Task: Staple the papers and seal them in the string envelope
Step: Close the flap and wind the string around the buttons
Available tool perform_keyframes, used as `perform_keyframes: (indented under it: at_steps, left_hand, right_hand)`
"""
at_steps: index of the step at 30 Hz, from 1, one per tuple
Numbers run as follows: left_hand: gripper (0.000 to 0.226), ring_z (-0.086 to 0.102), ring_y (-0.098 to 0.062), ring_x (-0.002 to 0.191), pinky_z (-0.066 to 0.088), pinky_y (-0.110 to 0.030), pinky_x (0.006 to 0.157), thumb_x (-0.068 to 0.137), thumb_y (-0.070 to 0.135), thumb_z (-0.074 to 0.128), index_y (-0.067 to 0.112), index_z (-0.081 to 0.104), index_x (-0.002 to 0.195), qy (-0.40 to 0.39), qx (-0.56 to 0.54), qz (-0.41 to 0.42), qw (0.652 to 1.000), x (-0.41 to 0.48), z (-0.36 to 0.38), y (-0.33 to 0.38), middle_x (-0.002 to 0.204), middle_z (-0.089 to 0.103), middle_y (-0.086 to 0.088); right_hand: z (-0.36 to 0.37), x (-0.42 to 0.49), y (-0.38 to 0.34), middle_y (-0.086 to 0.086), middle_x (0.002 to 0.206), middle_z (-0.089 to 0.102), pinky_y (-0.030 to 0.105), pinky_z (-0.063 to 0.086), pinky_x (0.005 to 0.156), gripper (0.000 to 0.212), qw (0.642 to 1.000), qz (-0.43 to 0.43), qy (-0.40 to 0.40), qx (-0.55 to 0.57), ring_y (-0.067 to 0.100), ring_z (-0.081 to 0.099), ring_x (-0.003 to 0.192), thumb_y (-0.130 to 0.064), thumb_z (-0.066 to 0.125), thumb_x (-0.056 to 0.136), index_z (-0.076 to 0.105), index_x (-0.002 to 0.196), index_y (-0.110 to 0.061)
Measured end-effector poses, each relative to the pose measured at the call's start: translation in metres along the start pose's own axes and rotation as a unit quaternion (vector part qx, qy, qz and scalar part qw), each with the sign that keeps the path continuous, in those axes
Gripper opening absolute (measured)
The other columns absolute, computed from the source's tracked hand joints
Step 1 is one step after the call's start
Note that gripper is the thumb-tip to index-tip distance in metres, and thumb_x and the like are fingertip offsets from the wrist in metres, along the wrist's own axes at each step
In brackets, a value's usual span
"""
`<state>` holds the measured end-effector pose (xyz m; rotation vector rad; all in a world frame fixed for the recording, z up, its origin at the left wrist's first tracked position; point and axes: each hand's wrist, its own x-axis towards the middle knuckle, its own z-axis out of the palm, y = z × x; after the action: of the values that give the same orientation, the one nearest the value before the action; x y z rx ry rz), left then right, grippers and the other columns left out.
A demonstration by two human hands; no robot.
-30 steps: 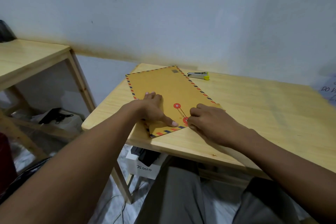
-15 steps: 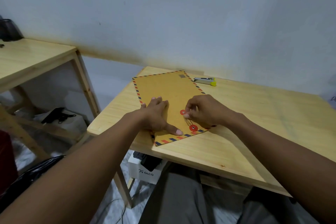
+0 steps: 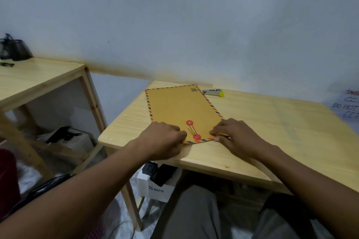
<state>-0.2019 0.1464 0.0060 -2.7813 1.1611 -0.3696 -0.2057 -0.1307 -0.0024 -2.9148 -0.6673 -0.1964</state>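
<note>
Sealing stage: string (image 3: 191,129) runs between 2 red discs; both hands' fingers press together, pinching the envelope (image 3: 180,108) flap corners. Next, check the tie holds.

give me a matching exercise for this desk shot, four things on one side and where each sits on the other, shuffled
Things:
1. stapler
2. envelope
3. left hand
4. white box

Places:
A. under the table, on the floor
B. at the envelope's near left corner
C. flat on the table, flap end toward the person
D. at the far edge of the table, just right of the envelope's far corner

Pairs: 1-D, 2-C, 3-B, 4-A
</note>
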Motion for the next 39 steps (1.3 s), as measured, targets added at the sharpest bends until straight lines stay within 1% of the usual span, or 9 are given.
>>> perform_keyframes:
  at_steps: [5,9,15,18,23,27,31,34,39]
  left_hand:
    - [0.033,0.065,-0.024,0.062,0.056,-0.037,0.05,0.102,0.03,0.047,0.027,0.038,0.134,0.123,0.048,0.011,0.991,-0.012,-0.006,-0.003,0.099,0.072,-0.001]
    - [0.041,0.067,-0.028,0.063,0.051,-0.035,0.041,0.088,0.004,0.066,0.025,0.051,0.12,0.294,0.013,0.033,0.955,-0.012,-0.045,-0.015,0.106,0.073,-0.002]
    - [0.019,0.064,-0.016,0.073,0.058,-0.03,0.069,0.087,-0.001,0.069,0.01,0.075,0.101,0.453,-0.194,-0.065,0.868,0.029,-0.127,-0.035,0.098,0.072,-0.005]
    - [0.016,0.063,0.003,0.081,0.053,-0.013,0.076,0.091,0.005,0.07,0.015,0.078,0.101,0.465,-0.295,-0.126,0.825,0.059,-0.16,-0.036,0.098,0.074,0.002]
    - [0.019,0.065,0.0,0.095,0.054,-0.02,0.081,0.095,0.014,0.065,0.025,0.079,0.098,0.473,-0.494,-0.174,0.708,0.117,-0.2,-0.024,0.099,0.071,0.02]
    - [0.021,0.062,0.001,0.106,0.048,-0.017,0.089,0.096,0.012,0.064,0.029,0.076,0.094,0.45,-0.559,-0.174,0.674,0.156,-0.206,-0.016,0.105,0.07,0.017]
    - [0.021,0.06,0.001,0.099,0.049,-0.025,0.097,0.096,0.013,0.065,0.029,0.077,0.095,0.432,-0.626,-0.219,0.611,0.198,-0.187,-0.008,0.099,0.066,0.021]
    - [0.018,0.058,-0.01,0.106,0.048,-0.027,0.093,0.096,0.016,0.066,0.027,0.077,0.104,0.376,-0.64,-0.236,0.628,0.227,-0.16,-0.001,0.102,0.064,0.017]
    - [0.027,0.057,-0.02,0.106,0.053,-0.032,0.07,0.09,0.023,0.074,0.029,0.071,0.116,0.203,-0.629,-0.2,0.723,0.255,-0.094,0.014,0.119,0.058,-0.002]
  right_hand:
    - [-0.01,-0.008,-0.008,-0.004,0.098,0.072,0.032,0.044,0.071,0.024,0.985,-0.01,0.161,0.057,0.016,0.062,0.084,-0.031,0.049,0.101,0.071,0.105,-0.023]
    - [-0.057,0.0,-0.01,-0.002,0.09,0.071,0.032,0.041,0.062,0.024,0.946,-0.023,0.308,0.1,0.018,0.059,0.071,-0.027,0.051,0.099,0.07,0.097,-0.014]
    - [-0.171,0.02,-0.012,-0.006,0.089,0.07,0.027,0.048,0.069,0.016,0.901,-0.024,0.414,0.126,0.013,0.063,0.08,-0.018,0.058,0.1,0.073,0.098,-0.012]
    - [-0.228,0.022,-0.007,-0.005,0.089,0.07,0.029,0.052,0.071,0.015,0.903,-0.014,0.41,0.125,0.013,0.063,0.081,-0.022,0.06,0.099,0.074,0.101,-0.015]
    - [-0.284,0.011,0.026,0.002,0.115,0.064,0.036,0.056,0.085,0.025,0.876,0.068,0.408,0.248,0.017,0.063,0.104,-0.026,0.068,0.092,0.06,0.115,-0.029]
    - [-0.273,-0.007,0.056,0.006,0.142,0.046,0.047,0.058,0.083,0.03,0.832,0.131,0.347,0.412,0.031,0.053,0.122,-0.024,0.074,0.088,0.055,0.106,-0.037]
    - [-0.233,-0.027,0.082,0.014,0.129,0.057,0.044,0.057,0.076,0.026,0.788,0.188,0.266,0.522,0.034,0.063,0.104,-0.022,0.072,0.09,0.057,0.111,-0.028]
    - [-0.198,-0.037,0.105,0.012,0.123,0.061,0.045,0.056,0.083,0.017,0.804,0.211,0.252,0.495,0.03,0.062,0.103,-0.016,0.072,0.09,0.067,0.1,-0.029]
    - [-0.165,-0.036,0.147,-0.006,0.122,0.059,0.031,0.05,0.08,0.015,0.795,0.27,0.322,0.438,0.013,0.058,0.105,-0.006,0.067,0.093,0.067,0.102,-0.018]
